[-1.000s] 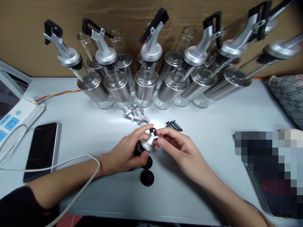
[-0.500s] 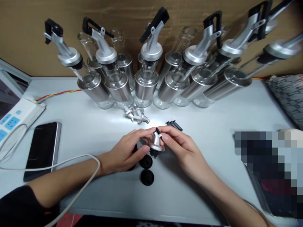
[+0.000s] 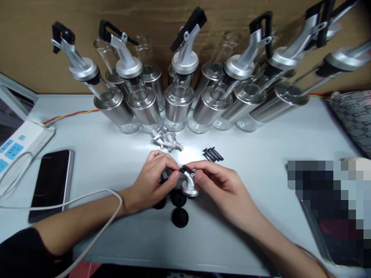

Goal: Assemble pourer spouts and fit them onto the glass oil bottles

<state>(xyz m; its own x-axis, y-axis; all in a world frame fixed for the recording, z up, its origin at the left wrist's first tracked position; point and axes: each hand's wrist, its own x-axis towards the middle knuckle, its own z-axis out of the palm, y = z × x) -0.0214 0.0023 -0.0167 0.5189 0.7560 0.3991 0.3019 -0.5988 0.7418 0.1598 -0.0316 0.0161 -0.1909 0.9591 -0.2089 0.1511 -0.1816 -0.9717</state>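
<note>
Between my two hands is a silver bottle pourer (image 3: 189, 188) with a black flip lever (image 3: 188, 170) at its bent spout. My left hand (image 3: 158, 177) pinches the spout end of the lever between thumb and fingertips. At the hinge lug, the thumb and index finger of my right hand (image 3: 223, 189) close on the pourer. Just below and left lie round black stoppers (image 3: 180, 217), one partly behind my left hand. Silver spout pieces (image 3: 171, 143) rest beyond my hands in a small pile. A few loose black levers (image 3: 214, 153) lie beyond my right hand.
Glass-and-steel bottles (image 3: 179, 102), several topped with pourers, stand in rows along the cardboard wall (image 3: 162, 15). A phone (image 3: 52, 181) and power strip (image 3: 21, 144) are on the left, and a white cable (image 3: 95, 191) crosses my left forearm. A patterned cloth (image 3: 352, 116) lies right.
The pourer has come down slightly and turned, so its spout now points left. My left hand has shifted from beside its body to pinching the spout end.
</note>
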